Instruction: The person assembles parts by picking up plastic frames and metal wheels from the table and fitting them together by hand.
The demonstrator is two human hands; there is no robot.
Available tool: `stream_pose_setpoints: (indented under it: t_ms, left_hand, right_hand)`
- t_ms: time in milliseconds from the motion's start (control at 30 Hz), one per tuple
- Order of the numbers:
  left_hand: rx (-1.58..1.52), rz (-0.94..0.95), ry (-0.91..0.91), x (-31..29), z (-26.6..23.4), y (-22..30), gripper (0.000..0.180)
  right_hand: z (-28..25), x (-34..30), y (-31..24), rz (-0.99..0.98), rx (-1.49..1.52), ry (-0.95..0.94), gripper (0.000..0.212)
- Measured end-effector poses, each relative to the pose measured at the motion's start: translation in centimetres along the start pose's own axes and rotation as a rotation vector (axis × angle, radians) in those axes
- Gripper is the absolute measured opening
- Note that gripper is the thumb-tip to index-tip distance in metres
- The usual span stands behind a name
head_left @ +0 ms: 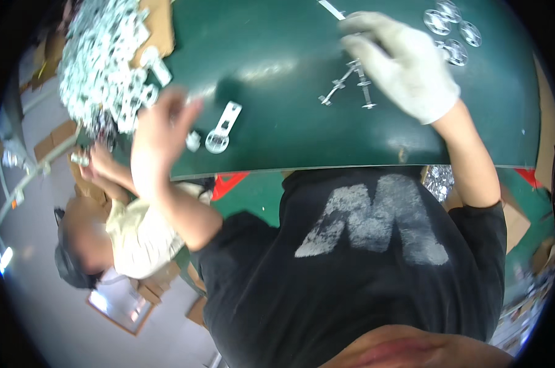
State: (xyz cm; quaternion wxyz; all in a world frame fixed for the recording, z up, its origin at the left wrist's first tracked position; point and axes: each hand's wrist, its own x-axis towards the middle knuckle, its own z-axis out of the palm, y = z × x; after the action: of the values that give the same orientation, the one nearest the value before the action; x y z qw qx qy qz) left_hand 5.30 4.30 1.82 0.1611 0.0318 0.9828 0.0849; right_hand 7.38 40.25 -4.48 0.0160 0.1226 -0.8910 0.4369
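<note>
My left hand (161, 126) is bare and blurred by motion at the table's left. Its thumb stands apart from the fingers, and I see nothing between them. Beside it lie a small whitish piece (193, 141) and a flat silver part (228, 119) with a round, spoked end (217, 141). My right hand (406, 70) wears a white glove, its thumb and forefinger bent close together; whatever they pinch is too small to make out. Thin, branching metal pieces (345, 84) lie just below those fingertips. A pale strip (331, 8) lies past them at the top edge.
A large heap of silver parts (102, 61) covers the green table's (277, 132) far left, beside brown cardboard (159, 27). Several round, spoked discs (437, 22) lie at the far right. Another person (145, 236) works at the left, a hand (99, 161) near the heap.
</note>
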Motion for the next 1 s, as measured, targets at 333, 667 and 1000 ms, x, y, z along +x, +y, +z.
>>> stream_pose_setpoints:
  t_ms: [333,667,1000]
  left_hand:
    - [-0.084,0.071,0.194,-4.4,5.2,4.8,0.027]
    - [-0.83,0.744,0.142,9.8,2.5,18.3,0.031]
    - [-0.071,0.955,0.416,21.3,6.8,23.1,0.044]
  right_hand:
    - [2.0,-0.8,-0.3,-0.247,-0.025,-0.067,0.032]
    - [-0.3,1.5,1.5,-0.061,-0.259,0.423,0.024]
    - [-1.4,1.6,2.1,0.039,-0.227,0.476,0.026]
